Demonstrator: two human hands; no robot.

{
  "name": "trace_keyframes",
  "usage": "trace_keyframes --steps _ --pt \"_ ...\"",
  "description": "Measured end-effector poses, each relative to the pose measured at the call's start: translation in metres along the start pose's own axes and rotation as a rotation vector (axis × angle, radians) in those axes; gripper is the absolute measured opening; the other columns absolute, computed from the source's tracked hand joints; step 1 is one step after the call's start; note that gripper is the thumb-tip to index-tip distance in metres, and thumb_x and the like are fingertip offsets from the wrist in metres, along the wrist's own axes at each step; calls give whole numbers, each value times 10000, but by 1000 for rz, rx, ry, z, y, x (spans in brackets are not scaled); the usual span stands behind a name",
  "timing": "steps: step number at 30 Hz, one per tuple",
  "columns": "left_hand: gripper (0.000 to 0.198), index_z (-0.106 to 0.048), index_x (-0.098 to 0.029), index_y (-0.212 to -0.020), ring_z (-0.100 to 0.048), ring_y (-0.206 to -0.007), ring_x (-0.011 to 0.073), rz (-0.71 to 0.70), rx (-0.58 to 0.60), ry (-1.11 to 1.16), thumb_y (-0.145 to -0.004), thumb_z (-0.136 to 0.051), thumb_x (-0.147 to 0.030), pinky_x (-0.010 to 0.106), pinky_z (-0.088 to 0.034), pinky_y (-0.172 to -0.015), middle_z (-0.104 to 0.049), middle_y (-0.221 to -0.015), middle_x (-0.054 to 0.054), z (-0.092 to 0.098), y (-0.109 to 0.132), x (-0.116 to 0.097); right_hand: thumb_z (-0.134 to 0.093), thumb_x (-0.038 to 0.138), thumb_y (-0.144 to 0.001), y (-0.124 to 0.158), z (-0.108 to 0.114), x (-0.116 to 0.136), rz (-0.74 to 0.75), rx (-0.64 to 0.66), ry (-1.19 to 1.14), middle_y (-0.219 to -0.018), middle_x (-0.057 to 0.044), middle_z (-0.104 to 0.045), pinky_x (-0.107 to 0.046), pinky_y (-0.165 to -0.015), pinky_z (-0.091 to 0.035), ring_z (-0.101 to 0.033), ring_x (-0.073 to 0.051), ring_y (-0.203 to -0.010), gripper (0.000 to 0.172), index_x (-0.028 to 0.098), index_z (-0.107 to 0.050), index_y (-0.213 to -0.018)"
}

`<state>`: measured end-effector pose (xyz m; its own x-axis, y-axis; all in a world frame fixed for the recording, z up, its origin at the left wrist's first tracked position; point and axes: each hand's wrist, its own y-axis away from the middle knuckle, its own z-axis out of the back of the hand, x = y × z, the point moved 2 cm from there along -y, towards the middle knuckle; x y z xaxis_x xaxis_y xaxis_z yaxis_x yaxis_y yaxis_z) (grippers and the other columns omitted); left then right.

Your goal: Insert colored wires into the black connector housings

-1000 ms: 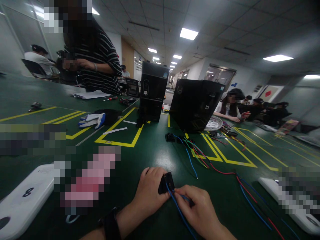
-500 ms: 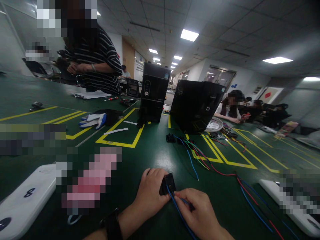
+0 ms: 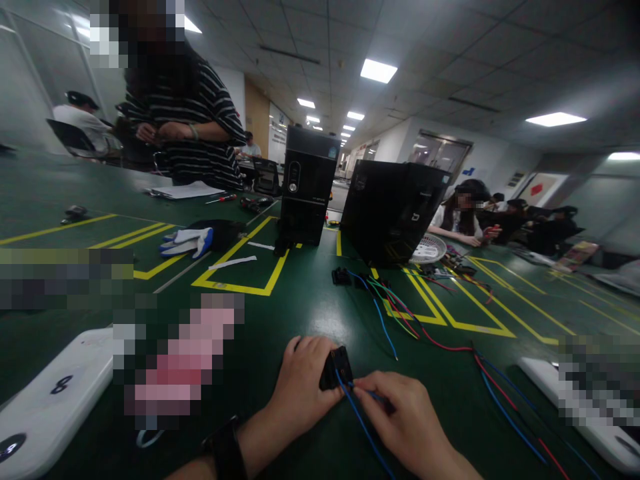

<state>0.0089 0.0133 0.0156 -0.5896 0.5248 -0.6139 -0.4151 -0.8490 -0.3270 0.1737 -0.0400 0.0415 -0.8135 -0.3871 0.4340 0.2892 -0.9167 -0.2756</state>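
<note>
Near the front middle of the green table, my left hand (image 3: 306, 375) is closed around a small black plastic block (image 3: 342, 364), which looks like a terminal or socket block. A blue wire (image 3: 361, 415) runs from the block down toward the table's near side. At the block's right edge, my right hand (image 3: 400, 403) pinches a second blue wire (image 3: 376, 395) between thumb and forefinger. The wire's tip meets the block; how deep it sits I cannot make out. Ahead of my hands lie other black blocks (image 3: 342, 276) with blue, green and red wires (image 3: 400, 313).
Two black computer cases (image 3: 310, 187) stand at the back. Blue and white gloves (image 3: 187, 241) rest to the left, and a white device (image 3: 55, 393) lies at the front left. Loose red and blue wires (image 3: 505, 400) stretch across the right. A person in a striped shirt (image 3: 185, 127) stands opposite.
My right hand has shifted slightly to the right while pinching the blue wire. The black block has tilted very little in my left hand.
</note>
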Motion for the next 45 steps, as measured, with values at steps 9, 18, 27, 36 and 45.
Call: trace_keyframes --steps 9,18,27,36,45 --pt "307 -543 -244 -939 -521 -963 255 3 10 15 -664 -680 -252 434 -298 -941 -606 -968 10 0 -1 -1 -534 195 -852 0 -7 4 139 -73 -53 -741 -15 -709 -245 -609 -439 -639 -149 -644 151 200 -684 -873" --pt "334 -545 -245 -948 -519 -971 258 19 11 4 -664 -703 -319 428 -293 -942 -602 -978 14 0 -2 0 -534 204 -844 -3 4 1 50 65 38 -742 -3 -700 -237 -598 -429 -643 -156 -672 161 238 -690 -869" --pt "337 -551 -248 -948 -515 -955 254 8 5 15 -649 -703 -278 414 -305 -917 -605 -974 11 -2 -2 -1 -500 177 -858 1 -9 -1 154 -100 18 -769 -24 -707 -250 -616 -457 -649 -161 -675 179 211 -670 -902" --pt "332 -549 -250 -946 -512 -946 264 2 0 32 -650 -693 -293 415 -310 -900 -608 -971 16 0 -1 -2 -492 172 -858 1 -9 0 203 44 76 -757 -25 -707 -260 -609 -438 -646 -171 -677 199 214 -676 -921" --pt "348 -549 -243 -937 -521 -920 249 -21 -16 31 -652 -729 -331 395 -324 -867 -609 -949 1 -1 -1 0 -502 210 -851 -1 3 -4 60 95 144 -775 -13 -710 -267 -631 -441 -656 -179 -707 203 253 -687 -923"
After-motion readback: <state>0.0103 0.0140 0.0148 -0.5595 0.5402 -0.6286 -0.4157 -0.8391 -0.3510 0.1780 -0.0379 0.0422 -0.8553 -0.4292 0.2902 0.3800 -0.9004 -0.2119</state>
